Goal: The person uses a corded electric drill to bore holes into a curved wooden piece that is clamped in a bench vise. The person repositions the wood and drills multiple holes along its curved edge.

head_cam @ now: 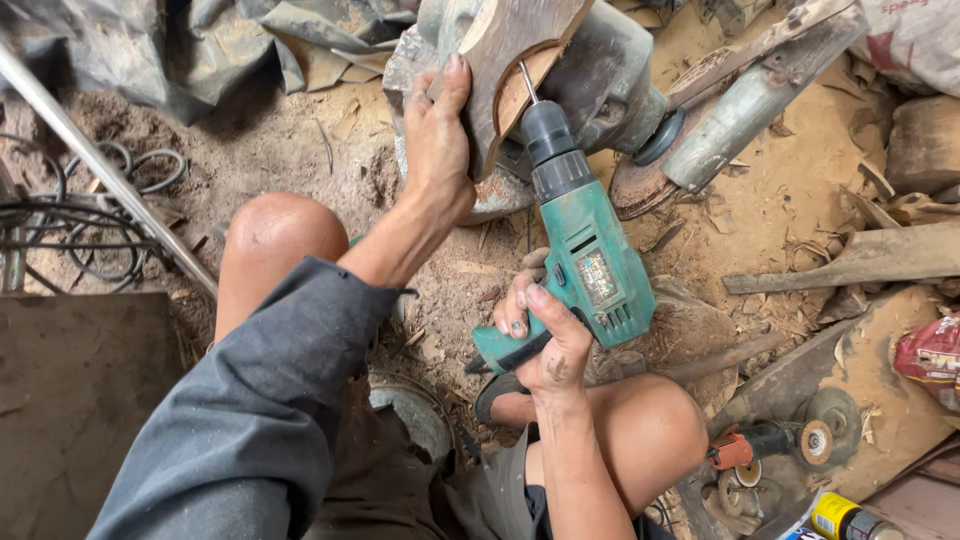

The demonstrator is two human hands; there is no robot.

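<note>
Drilling looks to be the step in hand: the right hand [545, 335] is wrapped tight around the grip of one green electric drill [585, 250] at the frame's centre, its bit [527, 82] touching the curved wooden piece [510, 60] at top centre. The left hand [440, 135] clasps that wood's edge, fingers closed on it — bracing it. By my reading, the next move calls for steady forward pressure with the wood held still. Counted: one drill, one bit, one held wooden piece, and one small orange grinder [765, 443] at lower right.
</note>
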